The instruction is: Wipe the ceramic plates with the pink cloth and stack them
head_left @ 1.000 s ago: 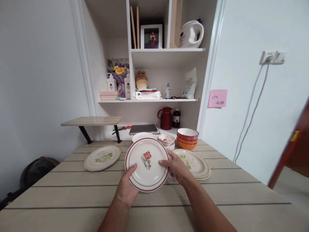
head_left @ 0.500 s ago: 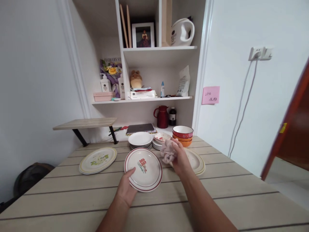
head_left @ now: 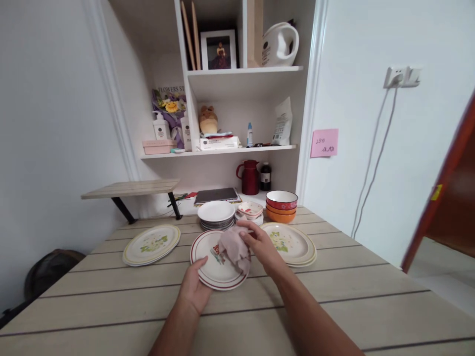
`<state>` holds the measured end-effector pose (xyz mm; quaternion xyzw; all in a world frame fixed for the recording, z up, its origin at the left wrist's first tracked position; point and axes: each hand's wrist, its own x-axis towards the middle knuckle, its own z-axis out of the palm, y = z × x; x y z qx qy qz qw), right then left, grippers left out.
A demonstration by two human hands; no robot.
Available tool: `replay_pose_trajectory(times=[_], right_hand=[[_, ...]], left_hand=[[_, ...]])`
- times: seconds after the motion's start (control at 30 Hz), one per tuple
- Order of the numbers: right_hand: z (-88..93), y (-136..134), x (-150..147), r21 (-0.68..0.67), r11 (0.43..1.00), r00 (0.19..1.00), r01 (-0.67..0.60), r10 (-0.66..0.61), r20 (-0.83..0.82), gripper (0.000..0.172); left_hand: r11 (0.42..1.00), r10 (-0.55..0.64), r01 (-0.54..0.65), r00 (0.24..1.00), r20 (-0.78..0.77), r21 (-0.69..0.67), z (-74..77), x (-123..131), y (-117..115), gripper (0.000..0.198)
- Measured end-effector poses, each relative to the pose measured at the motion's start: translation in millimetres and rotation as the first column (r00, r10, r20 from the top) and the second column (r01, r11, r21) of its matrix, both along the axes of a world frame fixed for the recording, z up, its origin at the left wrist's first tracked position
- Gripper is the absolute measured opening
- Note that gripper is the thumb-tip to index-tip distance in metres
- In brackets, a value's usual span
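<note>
My left hand [head_left: 195, 289] grips the near edge of a red-rimmed plate [head_left: 210, 272], thumb on top of the rim, fingers underneath. My right hand [head_left: 260, 245] is closed on a pinkish cloth [head_left: 233, 247] and presses it onto the right half of that plate, partly covering the red print in its middle. The plate sits low over the wooden table [head_left: 334, 301], straight in front of me. A flowered plate [head_left: 151, 244] lies well apart to the left, and a small pile of flowered plates [head_left: 295, 245] lies just beside my right hand. Behind them are a stack of white plates [head_left: 215, 212] and stacked red and orange bowls [head_left: 281, 205].
</note>
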<state>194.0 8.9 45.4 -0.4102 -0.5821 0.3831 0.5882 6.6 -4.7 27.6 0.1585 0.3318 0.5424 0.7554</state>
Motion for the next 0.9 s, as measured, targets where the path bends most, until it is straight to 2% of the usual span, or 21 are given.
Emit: replay_pose_trajectory(times=[0.13,0.3,0.37,0.43,0.47,0.53,0.6,0.63,0.73,0.8,0.9], right_hand=[[-8.4,1.9,-3.0,-0.051,0.997,0.984,-0.061,0.069,0.166,0.034],[-18.3,1.9,-16.5,-0.176,0.982,0.954,-0.072,0.119,0.274,0.036],[-19.2,2.1,-18.5,-0.131,0.989,0.915,-0.064,0.11,0.388,0.026],[-18.8,2.6,-18.3,-0.045,0.999,0.864,-0.007,0.029,0.502,0.019],[-18.3,2.8,-17.5,-0.012,0.999,0.849,0.032,-0.021,0.529,0.022],[-16.7,3.2,-14.8,0.014,0.994,0.844,0.112,-0.102,0.526,0.04],[-14.2,3.0,-11.0,0.013,0.989,0.857,0.146,-0.133,0.498,0.055],[-12.8,2.5,-8.9,0.009,0.99,0.865,0.141,-0.128,0.485,0.057],[-8.4,-1.5,-3.3,-0.021,0.998,0.881,0.06,-0.043,0.471,0.049],[-5.9,-6.1,-1.1,-0.088,0.996,0.889,-0.034,0.07,0.453,0.047],[-4.1,-12.8,0.0,-0.248,0.95,0.888,-0.192,0.276,0.369,0.06]], left_hand=[[1.0,-0.012,0.012,1.0,0.025,0.014,0.0,-0.4,-0.3,0.056],[0.997,-0.046,0.044,0.998,0.032,0.062,-4.6,-1.3,1.4,0.056],[0.996,-0.064,0.062,0.997,0.037,0.06,-6.5,-1.7,2.2,0.055],[0.996,-0.072,0.069,0.996,0.047,0.056,-7.4,-2.0,2.6,0.055],[0.996,-0.07,0.067,0.996,0.051,0.059,-7.5,-2.1,2.7,0.055],[0.997,-0.055,0.051,0.997,0.052,0.064,-7.3,-2.1,2.6,0.056],[0.997,-0.045,0.042,0.998,0.046,0.057,-7.1,-2.1,2.7,0.056],[0.998,-0.045,0.043,0.998,0.043,0.048,-7.2,-2.2,3.0,0.057],[0.998,-0.05,0.048,0.998,0.043,0.038,-7.8,-2.7,3.9,0.057],[0.998,-0.049,0.048,0.998,0.047,0.037,-8.1,-3.0,4.1,0.058],[0.998,-0.051,0.049,0.997,0.066,0.031,-8.0,-3.0,2.7,0.057]])
